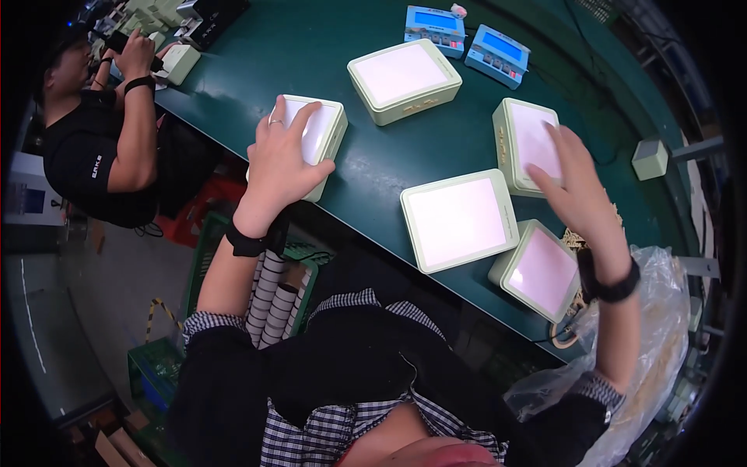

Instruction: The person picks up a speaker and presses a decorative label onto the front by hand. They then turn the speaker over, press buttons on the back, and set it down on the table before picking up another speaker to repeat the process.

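My left hand (284, 156) lies across a pale-green box with a white, glossy top (332, 128), thumb by its right edge and fingers spread over the top; it grips the box across its width. Over the box at the right (523, 118), my right hand (574, 183) has thumb and fingers apart at its pale panel; whether they touch is hard to tell. Nearer me sit a box with a bright white panel (457, 219) and a tilted one with a pinkish panel (542, 272). Another such box (405, 74) stands farther back.
Two blue devices with screens (434, 31) (498, 54) stand at the back of the green table (373, 167). Clear plastic sheeting (654, 311) lies at the right edge. Below left is a green crate of rolls (272, 300). A co-worker (101, 148) works at the far left.
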Available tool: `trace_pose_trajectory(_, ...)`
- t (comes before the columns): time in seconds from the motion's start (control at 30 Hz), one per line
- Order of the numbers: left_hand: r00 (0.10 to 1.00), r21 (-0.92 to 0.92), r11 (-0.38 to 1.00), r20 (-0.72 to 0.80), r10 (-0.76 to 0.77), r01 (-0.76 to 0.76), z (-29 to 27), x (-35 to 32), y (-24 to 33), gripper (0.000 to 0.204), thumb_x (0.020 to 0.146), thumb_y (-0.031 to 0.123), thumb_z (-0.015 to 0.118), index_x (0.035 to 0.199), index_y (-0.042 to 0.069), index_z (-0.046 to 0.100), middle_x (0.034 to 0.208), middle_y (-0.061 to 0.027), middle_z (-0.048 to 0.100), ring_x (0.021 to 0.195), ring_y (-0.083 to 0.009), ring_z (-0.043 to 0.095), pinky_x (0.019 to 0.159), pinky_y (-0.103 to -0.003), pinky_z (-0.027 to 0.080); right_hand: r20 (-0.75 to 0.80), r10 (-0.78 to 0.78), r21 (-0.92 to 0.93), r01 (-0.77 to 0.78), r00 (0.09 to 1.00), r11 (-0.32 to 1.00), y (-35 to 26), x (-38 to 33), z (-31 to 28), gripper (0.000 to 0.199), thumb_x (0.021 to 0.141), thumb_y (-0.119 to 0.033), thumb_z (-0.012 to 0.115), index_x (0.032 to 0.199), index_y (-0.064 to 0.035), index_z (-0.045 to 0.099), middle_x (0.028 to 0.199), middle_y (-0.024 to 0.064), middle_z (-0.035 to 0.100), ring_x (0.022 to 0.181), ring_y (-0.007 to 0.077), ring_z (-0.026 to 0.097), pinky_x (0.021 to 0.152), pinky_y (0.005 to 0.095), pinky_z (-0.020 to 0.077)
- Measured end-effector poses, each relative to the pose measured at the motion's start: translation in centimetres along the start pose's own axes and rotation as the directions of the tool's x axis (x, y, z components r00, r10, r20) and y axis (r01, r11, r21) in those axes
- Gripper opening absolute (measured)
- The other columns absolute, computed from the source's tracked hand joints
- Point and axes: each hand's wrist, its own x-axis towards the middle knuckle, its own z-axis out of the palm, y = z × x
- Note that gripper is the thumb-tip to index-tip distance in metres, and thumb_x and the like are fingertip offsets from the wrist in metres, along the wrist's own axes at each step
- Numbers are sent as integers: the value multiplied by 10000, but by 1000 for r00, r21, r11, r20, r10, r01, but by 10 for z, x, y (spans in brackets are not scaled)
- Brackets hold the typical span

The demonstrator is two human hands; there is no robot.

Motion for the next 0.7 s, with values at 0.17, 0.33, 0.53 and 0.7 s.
trace_pose_trajectory(0.17, 999, 68, 996, -7, -50, 50, 5, -1, 11, 816, 625, 331, 722, 1395, 253, 462, 1491, -320, 322, 1299, -487, 380, 942, -618, 396, 133, 398, -259, -356, 908, 898, -26, 55, 35, 979, 810, -602, 627, 1553, -143, 184, 1572, 265, 164, 1395, 461, 299, 1124, 540, 277)
trace_pose_trajectory(0.33, 998, 60, 997, -40, -41, 44, 4, -6, 4, 819, 620, 330, 726, 1392, 235, 470, 1490, -318, 322, 1306, -471, 368, 955, -599, 382, 203, 467, -187, -434, 860, 881, 3, 67, 57, 1200, 693, -675, 677, 1579, -226, 2, 1590, 277, 14, 1378, 532, 265, 1097, 614, 267)
trace_pose_trajectory(0.53, 998, 52, 998, -41, -40, 42, 6, -4, 2, 817, 625, 332, 724, 1394, 228, 468, 1494, -313, 317, 1309, -469, 363, 964, -596, 369, 154, 419, -213, -384, 895, 898, 20, 63, 59, 1194, 687, -632, 703, 1575, -196, 34, 1570, 298, 69, 1346, 521, 320, 1075, 569, 328)
trace_pose_trajectory(0.7, 998, 62, 997, -41, -52, 54, 6, -3, 1, 826, 622, 333, 729, 1398, 228, 466, 1495, -315, 313, 1307, -476, 363, 960, -610, 368, 207, 388, 1, -396, 898, 918, 18, 47, 42, 1139, 642, -430, 802, 1515, -49, 177, 1465, 298, 325, 1294, 439, 435, 1045, 458, 401)
